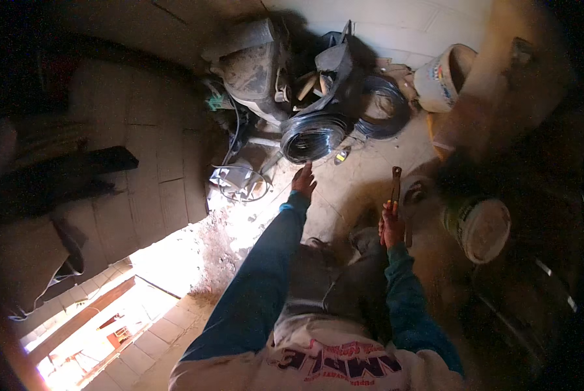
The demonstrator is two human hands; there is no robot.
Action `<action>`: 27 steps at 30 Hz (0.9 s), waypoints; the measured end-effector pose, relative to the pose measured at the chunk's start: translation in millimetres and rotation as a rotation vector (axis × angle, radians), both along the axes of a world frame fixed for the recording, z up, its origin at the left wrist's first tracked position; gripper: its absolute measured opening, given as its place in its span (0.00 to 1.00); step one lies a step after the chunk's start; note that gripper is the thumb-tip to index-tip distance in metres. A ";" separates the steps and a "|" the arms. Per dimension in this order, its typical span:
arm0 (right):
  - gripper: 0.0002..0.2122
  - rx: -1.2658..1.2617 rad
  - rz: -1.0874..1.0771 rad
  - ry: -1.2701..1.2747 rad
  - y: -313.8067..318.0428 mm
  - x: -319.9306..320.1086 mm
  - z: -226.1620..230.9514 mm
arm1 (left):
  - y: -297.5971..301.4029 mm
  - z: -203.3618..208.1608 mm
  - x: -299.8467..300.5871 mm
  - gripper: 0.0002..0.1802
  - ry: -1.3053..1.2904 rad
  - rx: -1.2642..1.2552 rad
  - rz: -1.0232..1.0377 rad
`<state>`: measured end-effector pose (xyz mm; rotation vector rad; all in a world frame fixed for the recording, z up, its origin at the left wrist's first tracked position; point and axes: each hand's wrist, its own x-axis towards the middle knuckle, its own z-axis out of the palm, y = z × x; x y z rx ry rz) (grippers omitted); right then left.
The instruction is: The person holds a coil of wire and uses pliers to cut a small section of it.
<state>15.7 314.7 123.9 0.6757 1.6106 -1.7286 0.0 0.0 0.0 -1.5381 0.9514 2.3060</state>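
My left hand [304, 180] reaches out with its fingers apart and nothing in them, just in front of a coil of dark wire [313, 138] on the floor. Whether a fingertip touches the coil I cannot tell. Closed around a long, narrow metal tool, apparently pincers [396, 180], is my right hand [390, 225]. Their rounded head points away from me, and my fingers hide part of the handles. Behind the first coil lies a second wire coil [384, 111]. A small dark object with a yellow patch [342, 155] is on the floor beside the nearer coil.
A large dusty grey container [253, 72] and a dark bag [334, 62] stand against the back wall. One bucket [437, 81] is at the back right, and another bucket [486, 229] lies tipped at the right. Bright light enters through an opening [103, 332] at the lower left.
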 end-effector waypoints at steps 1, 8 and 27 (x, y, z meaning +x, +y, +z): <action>0.30 -0.004 -0.019 -0.001 -5.8 7.9 -2.1 | 7.5 -7.1 -7.4 0.37 -0.003 0.050 0.068; 0.22 0.135 0.285 -0.014 -18.5 -65.8 -96.5 | 31.1 -152.1 -162.2 0.31 0.486 0.019 0.308; 0.17 0.865 0.824 1.619 55.6 -51.4 -118.3 | -15.4 -220.1 -226.3 0.28 0.570 0.017 0.707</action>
